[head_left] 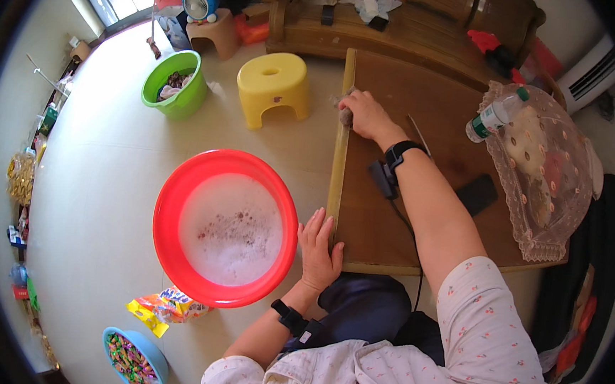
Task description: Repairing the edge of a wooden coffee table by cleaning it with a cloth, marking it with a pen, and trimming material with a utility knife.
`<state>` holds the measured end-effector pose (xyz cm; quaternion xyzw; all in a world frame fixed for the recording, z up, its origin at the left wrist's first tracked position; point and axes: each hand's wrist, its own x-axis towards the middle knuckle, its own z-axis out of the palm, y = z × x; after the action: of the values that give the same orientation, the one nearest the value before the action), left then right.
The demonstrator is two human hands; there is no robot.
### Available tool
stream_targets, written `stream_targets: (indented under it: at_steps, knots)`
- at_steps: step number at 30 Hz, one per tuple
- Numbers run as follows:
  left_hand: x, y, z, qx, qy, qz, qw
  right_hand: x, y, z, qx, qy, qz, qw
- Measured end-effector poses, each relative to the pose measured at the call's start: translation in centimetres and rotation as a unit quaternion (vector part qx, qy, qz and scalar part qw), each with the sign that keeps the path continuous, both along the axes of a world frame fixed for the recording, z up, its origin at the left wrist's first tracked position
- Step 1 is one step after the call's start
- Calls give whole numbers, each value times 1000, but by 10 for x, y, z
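Observation:
My right hand [363, 114] is closed on a small greyish cloth [345, 116] at the far left edge of the brown wooden table [411, 235]. My left hand [318, 250] rests open against the table's near left edge, beside a red basin [174, 211] of sudsy water on the floor. Under my right arm and beside it lie a thin light stick [418, 132] and a black phone [477, 195]. A clear bottle [494, 116] with a green cap lies on a lace food cover [535, 201] at the table's right.
A yellow stool [272, 89] and a green bucket [171, 97] stand beyond the basin. A colourful packet [156, 310] and a blue bowl of wrapped sweets [135, 362] are at lower left. A wooden bench [404, 35] runs along the back. Assorted items line the left wall.

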<state>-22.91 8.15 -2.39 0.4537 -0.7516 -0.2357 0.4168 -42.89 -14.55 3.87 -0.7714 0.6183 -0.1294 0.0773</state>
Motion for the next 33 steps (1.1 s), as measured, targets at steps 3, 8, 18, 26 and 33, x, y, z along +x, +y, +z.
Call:
stream_targets:
  at_steps: [3,8,18,26,33]
  knots:
    - [2,1,-1,4,10,2,1000,-2,1,4,15,23,34,999]
    - [0,1,-2,-26,24,19,999,8,40,5,47,36,94,994]
    - [21,4,5,43,201,95,974,59,172,12,17,33,130,991]
    - [66,22,9,27,223,130,966,93,270,2,-49,-16,119,992]
    - [82,41,18,38,195,89,976,7,348,-9,-84,-10,-3,996]
